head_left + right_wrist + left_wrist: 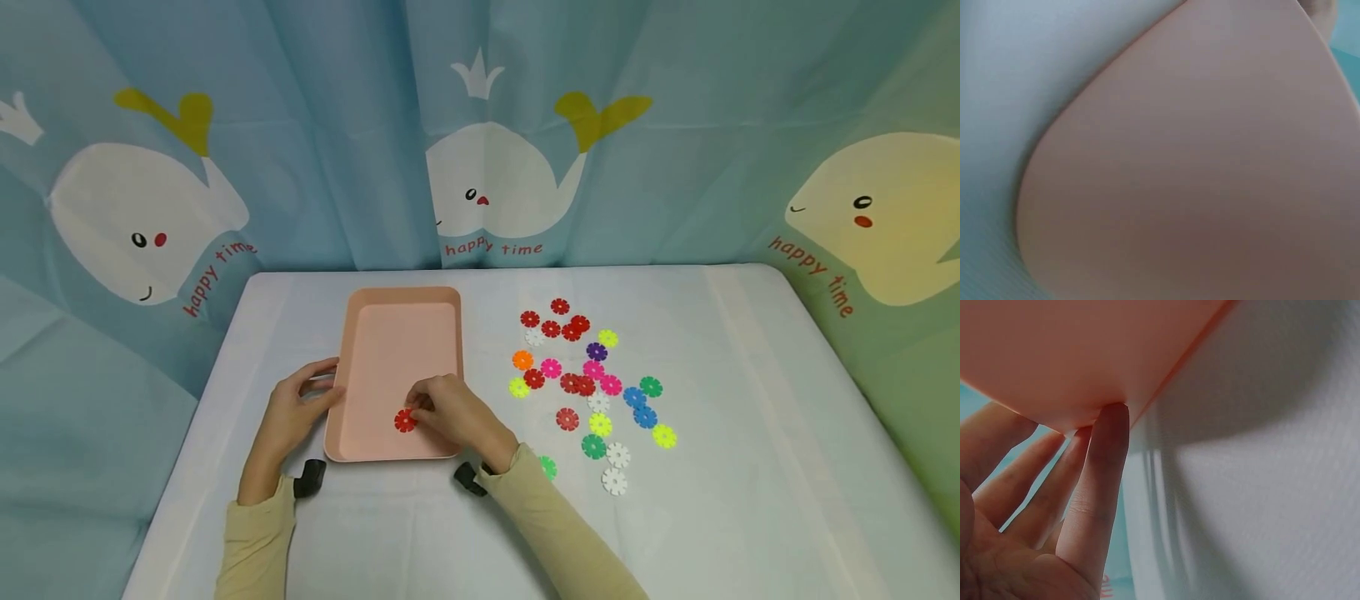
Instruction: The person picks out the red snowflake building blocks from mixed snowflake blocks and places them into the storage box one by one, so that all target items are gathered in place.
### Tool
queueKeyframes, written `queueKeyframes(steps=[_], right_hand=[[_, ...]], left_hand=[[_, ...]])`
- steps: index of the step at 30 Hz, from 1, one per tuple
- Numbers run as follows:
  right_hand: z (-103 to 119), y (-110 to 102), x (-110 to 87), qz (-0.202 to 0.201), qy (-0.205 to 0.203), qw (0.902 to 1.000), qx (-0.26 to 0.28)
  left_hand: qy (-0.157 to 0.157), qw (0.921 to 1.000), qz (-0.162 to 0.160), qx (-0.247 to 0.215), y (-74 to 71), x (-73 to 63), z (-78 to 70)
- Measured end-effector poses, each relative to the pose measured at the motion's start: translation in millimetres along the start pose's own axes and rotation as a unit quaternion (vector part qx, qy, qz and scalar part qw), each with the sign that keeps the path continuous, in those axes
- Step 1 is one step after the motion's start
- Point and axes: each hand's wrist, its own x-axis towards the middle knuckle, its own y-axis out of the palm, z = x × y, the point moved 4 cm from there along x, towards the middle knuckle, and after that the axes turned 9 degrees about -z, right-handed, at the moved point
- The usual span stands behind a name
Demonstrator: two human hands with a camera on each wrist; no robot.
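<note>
A pink rectangular tray [393, 293] lies on the white table. My left hand [296, 410] holds its left side, one fingertip over the rim. In the left wrist view, fingertips [1113, 419] meet the outer wall of the tray [1085, 356]. Over the tray's lower part, my right hand [450, 408] pinches a red notched plastic disc [406, 421] between thumb and finger, low above the tray floor. The tray's wall [1197, 156] fills most of the right wrist view, where the disc is out of sight.
Right of the tray lie many loose notched discs, among them a red disc [567, 419], a blue disc [645, 417], a white disc [614, 481] and a purple disc [597, 352]. A green disc [548, 467] sits beside the right sleeve. Behind the table hangs a blue whale-print curtain [337, 167].
</note>
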Motion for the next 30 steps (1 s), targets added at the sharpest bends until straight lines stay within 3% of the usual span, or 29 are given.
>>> queueKeyframes(steps=[15,30], right_hand=[[1,-3,-2.2,-0.005,0.003,0.9996,0.027],[-1,-23,-15.0,-0.033,0.015,0.9990,0.027]], left_hand=[[0.006,1.0000,-0.002,0.004,0.3,0.2,1.8],[0.009,0.9999,-0.004,-0.013,1.1,-0.1,1.6]])
